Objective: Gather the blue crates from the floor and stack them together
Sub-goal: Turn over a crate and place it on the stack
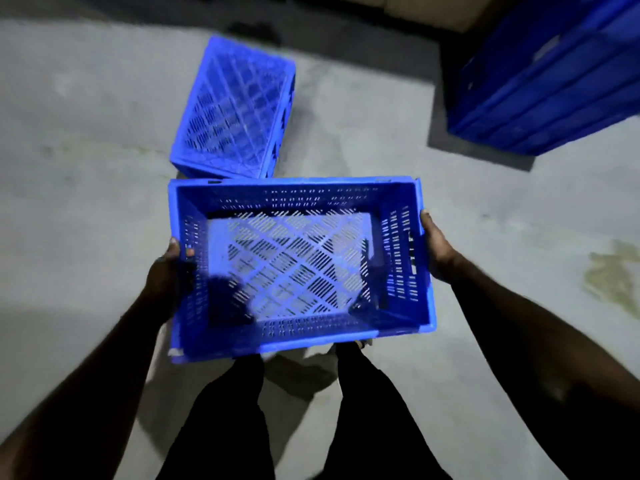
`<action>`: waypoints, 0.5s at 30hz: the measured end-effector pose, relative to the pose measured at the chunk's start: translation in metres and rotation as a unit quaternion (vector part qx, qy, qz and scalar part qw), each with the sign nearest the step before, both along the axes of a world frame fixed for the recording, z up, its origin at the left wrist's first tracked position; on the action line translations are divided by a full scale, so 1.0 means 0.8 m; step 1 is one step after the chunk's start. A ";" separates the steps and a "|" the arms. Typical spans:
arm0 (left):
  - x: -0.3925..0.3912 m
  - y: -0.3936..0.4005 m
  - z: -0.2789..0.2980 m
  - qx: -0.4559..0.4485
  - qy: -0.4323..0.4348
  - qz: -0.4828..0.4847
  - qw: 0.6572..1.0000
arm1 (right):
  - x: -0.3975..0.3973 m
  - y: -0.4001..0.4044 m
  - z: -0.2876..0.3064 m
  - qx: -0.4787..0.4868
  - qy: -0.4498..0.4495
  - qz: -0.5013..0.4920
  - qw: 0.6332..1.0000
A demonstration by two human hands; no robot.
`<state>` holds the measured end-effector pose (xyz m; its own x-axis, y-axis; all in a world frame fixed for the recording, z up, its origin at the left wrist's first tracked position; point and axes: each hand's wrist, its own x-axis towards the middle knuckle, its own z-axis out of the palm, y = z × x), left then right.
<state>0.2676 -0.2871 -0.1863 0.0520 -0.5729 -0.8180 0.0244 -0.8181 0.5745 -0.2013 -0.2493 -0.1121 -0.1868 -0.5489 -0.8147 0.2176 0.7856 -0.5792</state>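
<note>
A person carries an open-topped blue crate (pixel 298 265) above the concrete floor (pixel 86 174), the left hand (pixel 166 271) and right hand (pixel 438 251) gripping its short sides, fingers curled at the walls, the crate between them. Just beyond, an overturned crate (pixel 235 112) lies on the floor. Farther right stands a stack of crates (pixel 554 81).
</note>
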 end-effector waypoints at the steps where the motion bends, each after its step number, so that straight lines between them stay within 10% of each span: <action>1: -0.008 -0.007 0.029 -0.008 -0.012 -0.006 1.000 | 0.001 0.014 0.024 0.000 -0.004 -0.017 1.000; 15: -0.195 -0.091 0.300 -0.054 0.000 -0.314 0.948 | -0.038 0.313 0.205 -0.055 -0.015 -0.325 0.944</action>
